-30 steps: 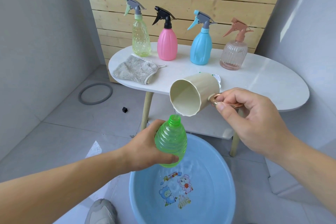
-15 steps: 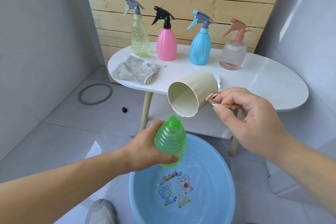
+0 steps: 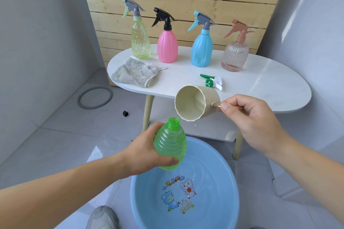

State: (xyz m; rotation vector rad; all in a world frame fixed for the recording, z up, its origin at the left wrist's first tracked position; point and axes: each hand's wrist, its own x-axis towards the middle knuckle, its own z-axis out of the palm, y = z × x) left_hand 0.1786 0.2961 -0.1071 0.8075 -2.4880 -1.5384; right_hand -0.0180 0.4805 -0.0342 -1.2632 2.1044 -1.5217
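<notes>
The left hand (image 3: 147, 151) wraps its fingers and thumb round the lower body of a ribbed green bottle (image 3: 170, 145) and holds it nearly upright, the neck leaning a little to the right and its mouth uncapped. The right hand (image 3: 247, 117) pinches the coppery handle (image 3: 216, 105) of a cream cup (image 3: 195, 105) between thumb and curled fingers. The cup is tipped on its side with the open mouth facing left and towards the camera. Its lower lip sits just above and to the right of the bottle's mouth, apart from it. The inside of the cup looks empty, though the wide-angle view makes this hard to judge.

Both things hang over a light blue basin (image 3: 235, 188) on the floor, which has cartoon figures printed on its bottom under shallow water. Behind stands a white oval table (image 3: 270, 83). Along its back edge stand four spray bottles: a yellow-green bottle (image 3: 140, 42), a pink bottle (image 3: 167, 46), a blue bottle (image 3: 202, 50) and a clear rose bottle (image 3: 234, 55). A grey cloth (image 3: 135, 72) lies at the table's left end, and a green and white trigger head (image 3: 211, 82) lies just behind the cup. On the tiled floor to the left lie a grey ring (image 3: 95, 97) and a small black block (image 3: 125, 113). A grey shoe (image 3: 102, 217) shows at the bottom edge.
</notes>
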